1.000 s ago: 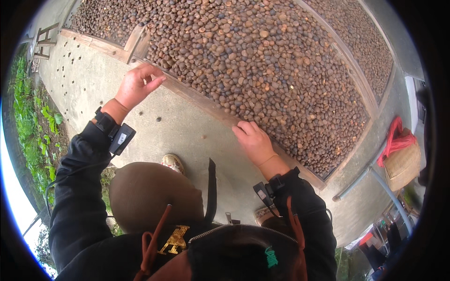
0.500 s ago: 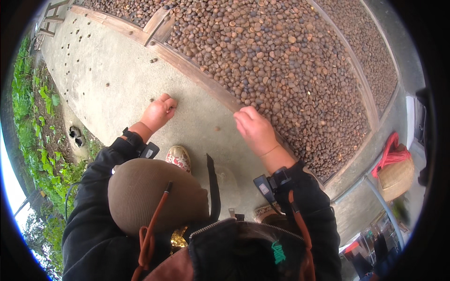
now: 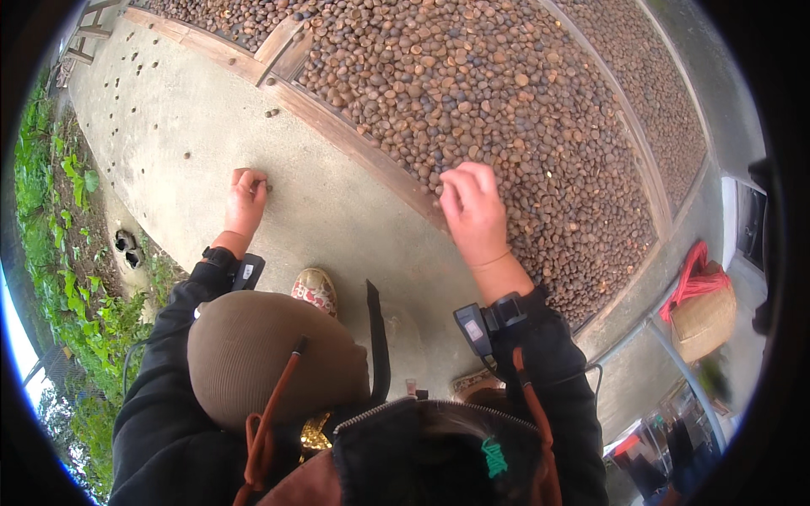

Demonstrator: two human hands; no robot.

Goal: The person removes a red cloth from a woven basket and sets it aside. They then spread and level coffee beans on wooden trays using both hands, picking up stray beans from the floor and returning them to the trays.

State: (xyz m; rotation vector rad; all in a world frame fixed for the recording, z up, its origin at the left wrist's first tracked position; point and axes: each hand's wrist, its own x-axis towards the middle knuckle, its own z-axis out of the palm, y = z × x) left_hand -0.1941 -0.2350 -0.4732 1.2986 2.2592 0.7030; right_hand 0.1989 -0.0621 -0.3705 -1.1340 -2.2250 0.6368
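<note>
Nuts (image 3: 472, 93), round and brown, are filling the wooden-framed tray (image 3: 371, 158). The right grip (image 3: 460, 190), half curled, is covering part of its near edge (image 3: 422, 201); whether it is holding something, I cannot tell. The left grip (image 3: 253, 181) is narrowing above the concrete floor (image 3: 198, 118), one small nut (image 3: 269, 188) showing just at it; pinched or not, I cannot tell. Open floor, with scattered nuts (image 3: 186, 155), is stretching toward the garden (image 3: 72, 270).

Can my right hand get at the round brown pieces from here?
Probably yes: the right hand appears over the near edge of the brown pieces, with nothing visible blocking it.
</note>
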